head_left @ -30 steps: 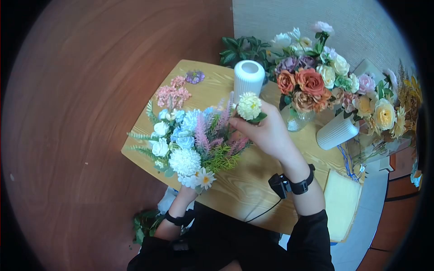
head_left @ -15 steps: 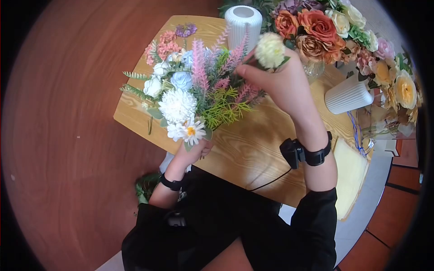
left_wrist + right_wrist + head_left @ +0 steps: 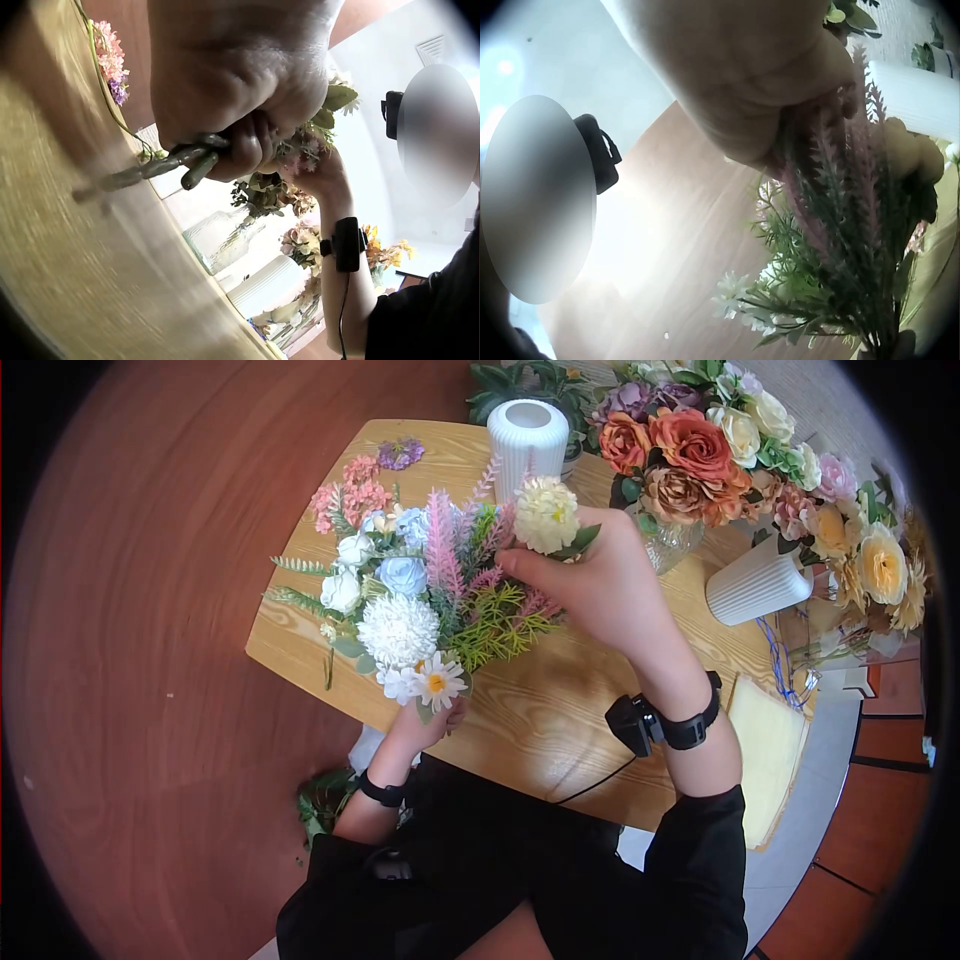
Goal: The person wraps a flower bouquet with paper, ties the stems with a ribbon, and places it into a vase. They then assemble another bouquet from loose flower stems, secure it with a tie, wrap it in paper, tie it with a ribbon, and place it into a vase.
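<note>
My left hand [image 3: 425, 725] grips the stems of a bouquet near the table's front edge. The stem ends [image 3: 135, 176] stick out below the curled fingers in the left wrist view. White pompon [image 3: 398, 630], blue rose [image 3: 403, 575], daisy [image 3: 438, 682] and pink sprig [image 3: 443, 550] blooms fill the bouquet. At its right side my right hand [image 3: 610, 575] pinches a pale cream-green pompon flower [image 3: 546, 515], whose stem is hidden behind hand and foliage. Pink spikes [image 3: 866, 180] stand against the right hand's fingers in the right wrist view.
A white ribbed vase [image 3: 525, 445] stands behind the bouquet. To the right are a glass vase [image 3: 675, 545] of orange and cream roses and a tilted white vase [image 3: 760, 585]. Pink blossoms [image 3: 350, 495] and a purple flower [image 3: 401, 453] lie at the back left; yellowish paper [image 3: 765, 760] lies right.
The head view has tilted down, shifting the scene upward. My right hand moved the cream-green flower out to the right, then back in against the bouquet. My left hand keeps its grip on the stems.
</note>
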Action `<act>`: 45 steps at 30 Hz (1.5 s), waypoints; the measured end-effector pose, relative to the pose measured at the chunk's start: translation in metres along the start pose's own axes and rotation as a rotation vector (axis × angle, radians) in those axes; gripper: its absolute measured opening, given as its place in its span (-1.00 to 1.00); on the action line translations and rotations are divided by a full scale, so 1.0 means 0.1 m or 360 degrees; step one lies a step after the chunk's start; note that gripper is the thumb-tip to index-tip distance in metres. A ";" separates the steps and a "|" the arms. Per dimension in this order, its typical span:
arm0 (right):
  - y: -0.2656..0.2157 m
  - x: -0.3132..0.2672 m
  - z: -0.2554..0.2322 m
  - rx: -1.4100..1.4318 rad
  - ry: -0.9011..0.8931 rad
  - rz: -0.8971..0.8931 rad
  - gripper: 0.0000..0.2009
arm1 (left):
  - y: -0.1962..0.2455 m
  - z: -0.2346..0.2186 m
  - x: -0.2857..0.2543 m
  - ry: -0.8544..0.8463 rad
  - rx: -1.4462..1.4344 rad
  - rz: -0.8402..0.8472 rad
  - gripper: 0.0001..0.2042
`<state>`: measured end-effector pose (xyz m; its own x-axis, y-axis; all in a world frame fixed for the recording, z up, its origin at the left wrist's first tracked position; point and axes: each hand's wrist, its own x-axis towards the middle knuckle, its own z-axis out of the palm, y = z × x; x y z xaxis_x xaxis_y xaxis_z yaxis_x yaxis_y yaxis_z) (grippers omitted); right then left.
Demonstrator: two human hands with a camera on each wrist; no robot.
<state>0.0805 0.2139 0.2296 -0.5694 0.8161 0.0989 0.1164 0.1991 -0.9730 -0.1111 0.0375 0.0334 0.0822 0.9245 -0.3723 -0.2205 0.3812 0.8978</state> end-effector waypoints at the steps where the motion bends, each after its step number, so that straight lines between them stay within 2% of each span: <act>1: 0.03 -0.01 0.02 0.0021 0.0007 -0.0045 -0.85 | 0.00 0.01 0.00 0.0076 0.0004 -0.0039 -0.56; 5: 0.02 -0.03 0.08 -0.0004 0.0026 -0.0015 -0.87 | 0.15 0.09 -0.01 0.0103 -0.0100 0.0036 -0.56; 11: 0.02 -0.01 0.16 0.0053 0.0137 -0.0066 -0.90 | -0.01 -0.04 0.02 0.0202 0.0226 -0.0064 -0.59; 13: 0.05 -0.05 0.19 -0.0094 0.0135 -0.0207 -0.90 | 0.08 -0.01 0.00 0.0204 0.0312 -0.0061 -0.58; 14: 0.06 -0.06 0.21 -0.0090 0.0136 -0.0192 -0.90 | 0.14 0.03 0.00 0.0201 0.0309 -0.0077 -0.58; 16: 0.11 -0.08 0.26 -0.0050 0.0153 -0.0167 -0.90 | 0.25 0.12 -0.06 0.0196 0.0063 0.0143 -0.56; 17: 0.13 -0.10 0.27 -0.0034 0.0160 -0.0132 -0.90 | 0.20 0.10 -0.10 0.0192 0.0063 0.0105 -0.56; 20: 0.14 -0.06 0.22 -0.0137 0.0036 -0.0250 -0.87 | 0.12 0.03 -0.07 0.0080 0.0065 0.0137 -0.56; 23: 0.12 -0.03 0.15 0.0030 -0.0037 -0.0184 -0.88 | 0.08 -0.01 -0.10 0.0040 -0.0073 0.0091 -0.58; 25: 0.05 -0.03 0.08 0.0086 0.0011 -0.0041 -0.84 | 0.07 -0.03 -0.10 -0.0077 -0.0092 0.0159 -0.60; 26: 0.18 0.00 0.08 0.0007 0.0068 -0.0217 -0.82 | 0.04 -0.04 -0.11 -0.0072 -0.0094 0.0150 -0.60; 27: 0.21 0.01 0.09 0.0016 0.0067 -0.0199 -0.82 | 0.00 -0.04 -0.12 -0.0041 -0.0037 0.0147 -0.60; 29: 0.22 0.00 0.13 -0.0169 0.0220 -0.0505 -0.83 | -0.02 -0.01 -0.15 -0.0013 0.0021 0.0123 -0.60; 30: 0.13 -0.04 0.11 -0.0294 0.0081 -0.0370 -0.88 | 0.07 0.05 -0.16 0.0047 -0.0024 0.0062 -0.60; 31: 0.11 -0.05 0.10 -0.0285 0.0092 -0.0355 -0.88 | 0.13 0.08 -0.16 0.0104 -0.0064 -0.0001 -0.60; 33: 0.10 -0.07 0.12 -0.0330 0.0069 -0.0309 -0.88 | 0.10 0.04 -0.16 0.0034 -0.0099 0.0002 -0.60; 34: -0.03 -0.08 0.17 0.0232 0.0066 -0.0252 -0.81 | 0.05 -0.01 -0.17 -0.0032 -0.0110 0.0039 -0.70; 35: -0.06 -0.10 0.15 0.0236 0.0087 -0.0233 -0.81 | 0.02 -0.03 -0.16 -0.0099 -0.0120 0.0086 -0.78; 37: -0.07 -0.15 0.13 -0.0050 0.0094 -0.0476 -0.78 | 0.06 0.05 -0.17 -0.0060 -0.0066 0.0073 -0.74; 39: -0.14 -0.23 0.22 0.0075 0.0135 -0.0408 -0.78 | 0.14 0.13 -0.17 -0.0114 -0.0189 0.0231 -0.61; 41: -0.18 -0.30 0.27 -0.0149 0.0414 -0.0674 -0.78 | 0.10 0.08 -0.16 -0.0110 -0.0243 0.0262 -0.63; 42: -0.15 -0.29 0.22 -0.0150 0.0424 -0.0671 -0.78 | 0.16 0.11 -0.16 -0.0179 -0.0278 0.0333 -0.64; 44: -0.02 -0.25 0.06 -0.0098 0.0117 -0.0667 -0.77 | 0.23 0.15 -0.17 -0.0255 -0.0307 0.0390 -0.66; 45: 0.04 -0.24 0.05 -0.0095 0.0128 -0.0663 -0.77 | 0.24 0.16 -0.18 -0.0229 -0.0308 0.0351 -0.67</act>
<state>0.0905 0.1917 0.2226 -0.5128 0.6986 0.4989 -0.0616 0.5498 -0.8331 -0.1019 0.0306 0.0653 0.1456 0.9815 -0.1246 -0.4279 0.1760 0.8866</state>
